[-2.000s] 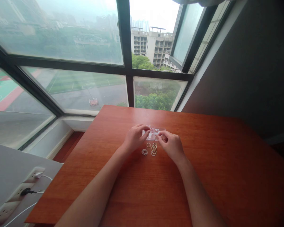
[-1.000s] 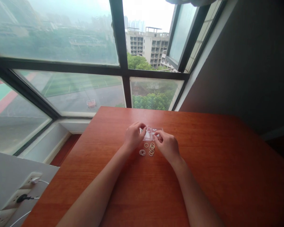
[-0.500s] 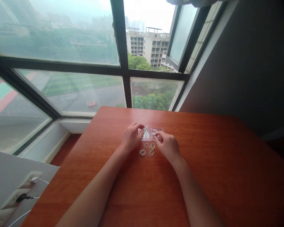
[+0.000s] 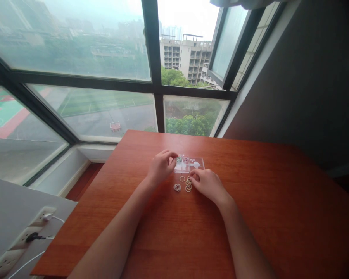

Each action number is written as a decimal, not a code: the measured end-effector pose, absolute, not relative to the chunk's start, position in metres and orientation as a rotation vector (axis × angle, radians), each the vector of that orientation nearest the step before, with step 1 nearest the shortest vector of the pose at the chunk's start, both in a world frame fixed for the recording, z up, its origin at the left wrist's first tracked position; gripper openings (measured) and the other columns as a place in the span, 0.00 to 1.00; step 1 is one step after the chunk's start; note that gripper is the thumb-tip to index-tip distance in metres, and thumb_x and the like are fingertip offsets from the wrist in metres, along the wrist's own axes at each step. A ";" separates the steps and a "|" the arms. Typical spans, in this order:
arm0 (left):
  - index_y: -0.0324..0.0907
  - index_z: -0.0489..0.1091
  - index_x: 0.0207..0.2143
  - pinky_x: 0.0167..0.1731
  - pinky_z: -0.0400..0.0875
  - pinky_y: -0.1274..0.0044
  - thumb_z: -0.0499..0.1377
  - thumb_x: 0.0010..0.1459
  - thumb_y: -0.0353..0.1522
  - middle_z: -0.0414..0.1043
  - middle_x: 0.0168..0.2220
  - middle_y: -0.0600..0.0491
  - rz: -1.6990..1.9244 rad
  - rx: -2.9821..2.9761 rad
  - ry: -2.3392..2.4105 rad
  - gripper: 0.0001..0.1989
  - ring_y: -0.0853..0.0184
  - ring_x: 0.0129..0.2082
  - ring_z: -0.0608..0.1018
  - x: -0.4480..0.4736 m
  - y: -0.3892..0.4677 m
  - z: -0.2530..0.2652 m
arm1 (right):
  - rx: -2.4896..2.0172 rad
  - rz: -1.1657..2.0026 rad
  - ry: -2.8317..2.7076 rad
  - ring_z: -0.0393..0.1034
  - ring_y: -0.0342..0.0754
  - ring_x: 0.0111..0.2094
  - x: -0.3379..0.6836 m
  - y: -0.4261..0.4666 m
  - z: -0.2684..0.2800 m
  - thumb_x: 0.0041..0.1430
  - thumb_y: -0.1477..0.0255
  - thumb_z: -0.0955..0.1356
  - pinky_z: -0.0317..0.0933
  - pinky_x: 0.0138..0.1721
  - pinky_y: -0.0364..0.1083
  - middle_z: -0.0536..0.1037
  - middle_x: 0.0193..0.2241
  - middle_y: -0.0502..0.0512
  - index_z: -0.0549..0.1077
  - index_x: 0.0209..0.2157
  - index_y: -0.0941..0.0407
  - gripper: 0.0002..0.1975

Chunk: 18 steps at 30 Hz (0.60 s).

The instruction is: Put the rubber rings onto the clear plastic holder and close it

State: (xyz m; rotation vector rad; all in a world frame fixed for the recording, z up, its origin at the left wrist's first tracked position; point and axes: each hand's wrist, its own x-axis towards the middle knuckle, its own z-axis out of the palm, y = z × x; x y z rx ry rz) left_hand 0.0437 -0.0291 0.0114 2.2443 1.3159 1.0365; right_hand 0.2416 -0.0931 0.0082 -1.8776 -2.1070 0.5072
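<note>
My left hand [image 4: 163, 164] has its fingers curled at the left edge of a clear plastic box [image 4: 182, 166], steadying it on the table. Green and reddish rings [image 4: 185, 159] show inside the box's compartments. Its clear lid [image 4: 200, 162], with white marks on it, lies folded out to the right. My right hand [image 4: 208, 184] is closed in a pinch in front of the lid, fingertips on a pale yellow ring [image 4: 189, 179] in a small overlapping group. A single yellowish ring [image 4: 182, 179] and a cluster of greyish rings [image 4: 177, 188] lie left of that group.
The reddish-brown wooden table [image 4: 168, 236] reaches up to a window with a dark frame [image 4: 159, 89]. A grey wall [image 4: 285, 89] stands on the right. At the lower left, plugs and white cables sit in wall sockets [image 4: 26, 236].
My right hand has come down from the box's lid to the yellow rings, uncovering the lid. My left hand stays at the box. The view has turned slightly left.
</note>
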 end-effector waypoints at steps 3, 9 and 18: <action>0.41 0.73 0.34 0.29 0.65 0.80 0.56 0.54 0.26 0.72 0.32 0.54 1.023 2.246 1.318 0.07 0.73 0.25 0.69 0.043 -0.028 0.009 | -1.880 0.534 -2.135 0.69 0.43 0.29 0.242 -0.094 0.009 0.57 0.67 0.67 0.49 0.28 0.41 0.77 0.27 0.47 0.75 0.34 0.50 0.05; 0.41 0.73 0.34 0.29 0.65 0.80 0.56 0.54 0.26 0.72 0.31 0.54 1.000 2.269 1.315 0.07 0.72 0.26 0.70 0.044 -0.028 0.008 | -1.855 0.584 -2.160 0.68 0.42 0.28 0.240 -0.094 0.012 0.57 0.69 0.67 0.47 0.27 0.41 0.77 0.27 0.46 0.74 0.34 0.50 0.04; 0.42 0.73 0.33 0.29 0.65 0.80 0.56 0.54 0.26 0.73 0.31 0.54 0.977 2.275 1.322 0.07 0.72 0.26 0.70 0.045 -0.029 0.010 | -1.767 0.599 -2.121 0.68 0.41 0.26 0.241 -0.095 0.013 0.56 0.71 0.67 0.50 0.27 0.40 0.77 0.25 0.46 0.76 0.31 0.51 0.04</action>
